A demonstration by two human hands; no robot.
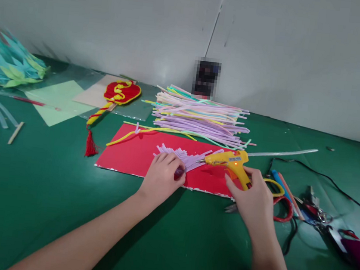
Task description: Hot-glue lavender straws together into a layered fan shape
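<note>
"How far along does this look?"

"Partway, I judge. Short purple pipe cleaner pieces (pixel 193 162) lie gathered on the red board (pixel 131 160), in the middle of the table (pixel 45 202)."

"Are they stuck together?"

"I can't tell; the left hand (pixel 163 172) covers part of them, its fingers curled around a small dark item (pixel 179 172)."

"And the right hand (pixel 255 200)?"

"It's at the handle of the yellow glue gun (pixel 227 159), thumb spread; I can't tell whether it grips. The gun's light glows and its nozzle points left, right by the pieces."

"What's unused?"

"The pile of long pipe cleaners (pixel 201 116) on the far side looks uncut. Far left, 1 red-and-yellow tasselled fan (pixel 123 92) seems finished."
</note>
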